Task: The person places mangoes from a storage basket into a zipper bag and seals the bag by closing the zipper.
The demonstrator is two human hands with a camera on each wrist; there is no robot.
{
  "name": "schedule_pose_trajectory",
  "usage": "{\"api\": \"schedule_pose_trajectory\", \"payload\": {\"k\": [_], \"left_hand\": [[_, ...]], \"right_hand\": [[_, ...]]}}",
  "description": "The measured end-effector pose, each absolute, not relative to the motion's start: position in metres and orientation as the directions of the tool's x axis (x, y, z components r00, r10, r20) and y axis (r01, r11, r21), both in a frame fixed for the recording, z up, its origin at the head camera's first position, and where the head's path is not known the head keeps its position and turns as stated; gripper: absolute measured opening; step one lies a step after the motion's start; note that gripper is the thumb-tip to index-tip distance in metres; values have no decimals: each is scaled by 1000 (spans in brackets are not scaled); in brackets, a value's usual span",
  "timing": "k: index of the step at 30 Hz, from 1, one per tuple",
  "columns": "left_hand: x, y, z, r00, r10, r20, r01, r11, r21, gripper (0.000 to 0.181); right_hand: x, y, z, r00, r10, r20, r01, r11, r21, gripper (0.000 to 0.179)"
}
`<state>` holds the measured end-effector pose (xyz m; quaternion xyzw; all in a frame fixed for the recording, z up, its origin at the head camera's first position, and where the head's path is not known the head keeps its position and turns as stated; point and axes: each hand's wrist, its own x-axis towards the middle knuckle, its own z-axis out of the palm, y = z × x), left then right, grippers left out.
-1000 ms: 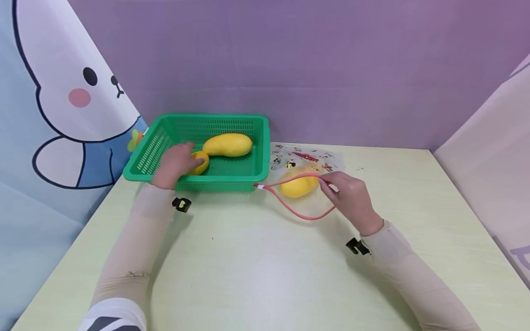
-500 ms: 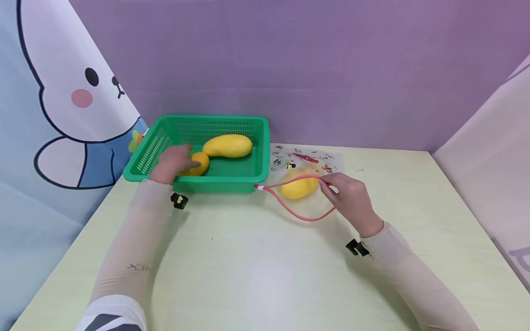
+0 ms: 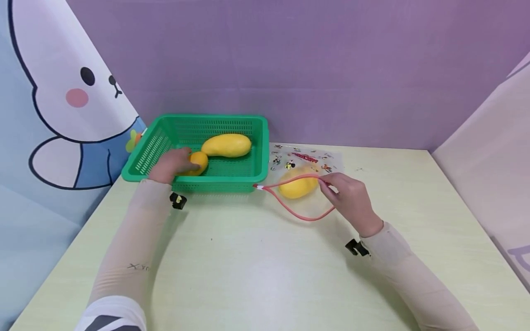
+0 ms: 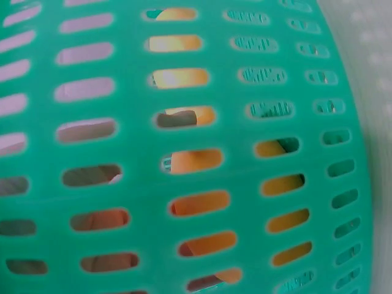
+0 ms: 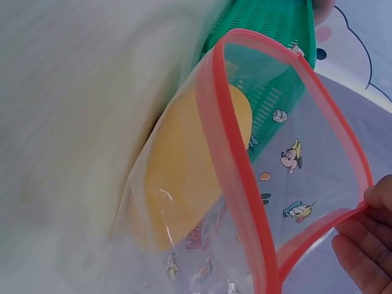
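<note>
My left hand [image 3: 169, 164] reaches over the near left side of a green slotted basket [image 3: 219, 185] and grips a rounded orange-yellow fruit [image 3: 200, 162], thumb across its near side. Through the slots in the left wrist view, parts of that fruit [image 4: 208, 202] show. Beside it in the basket lies a long yellow mango [image 3: 227, 145]. My right hand [image 3: 349, 197] pinches the red rim of a clear zip bag [image 5: 236, 153] with cartoon prints, its mouth spread wide. Inside the bag rests a yellow mango-like fruit [image 5: 177, 165].
The bag lies right of the basket on a pale table [image 3: 256, 266]. A purple backdrop [image 3: 290, 69] stands close behind both. At the left hangs a blue cloth [image 3: 49, 230] with a rabbit print.
The left hand has sunk slightly lower and left around the orange-yellow fruit, which shows a little more. The right hand and the bag stay in place.
</note>
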<state>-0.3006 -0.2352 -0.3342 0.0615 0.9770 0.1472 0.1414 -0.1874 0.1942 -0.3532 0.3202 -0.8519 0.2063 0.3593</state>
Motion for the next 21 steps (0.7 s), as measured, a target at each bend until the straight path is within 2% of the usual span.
{"api": "schedule_pose_trajectory", "payload": {"k": [12,21], "left_hand": [[-302,-234,-336,-951,174,-255,89,946,313,62],[-298,-231,-334,-955,154,-255,73,951,299,65]], "right_hand": [[-189,194,-355,-543,-392,742,-690,712,-129,16],[-187,193,-353,-571,-387,724,-674,724,-145,15]]}}
